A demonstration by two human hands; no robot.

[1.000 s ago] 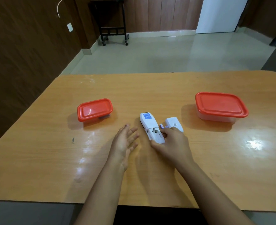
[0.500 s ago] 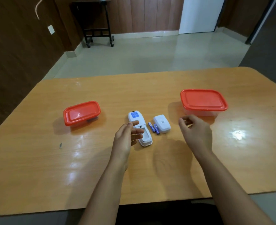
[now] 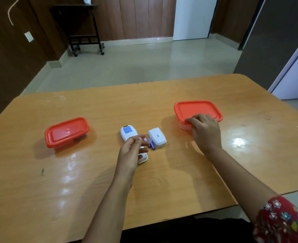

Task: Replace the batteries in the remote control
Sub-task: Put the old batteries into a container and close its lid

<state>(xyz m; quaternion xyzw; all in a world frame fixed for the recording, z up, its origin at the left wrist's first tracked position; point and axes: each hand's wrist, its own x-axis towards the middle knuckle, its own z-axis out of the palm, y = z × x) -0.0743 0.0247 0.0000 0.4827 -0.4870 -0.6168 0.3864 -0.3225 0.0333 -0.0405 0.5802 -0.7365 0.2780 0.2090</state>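
The white remote control lies face down at the table's middle, a blue label at its far end. Its battery bay is partly hidden under my left hand, which hovers over it with loosely bent fingers and nothing in them. Two blue batteries lie just right of the remote, against the detached white battery cover. My right hand is on the near edge of the right red-lidded container, with its fingers curled over the lid's rim.
A second, smaller red-lidded container stands at the left. The wooden table has its near edge close to my body and a rounded far right corner. Beyond it are the floor and a dark trolley.
My right hand has left the remote and moved right, onto the right container's lid. My left hand has slid over the remote. The camera view has shifted slightly to the right.
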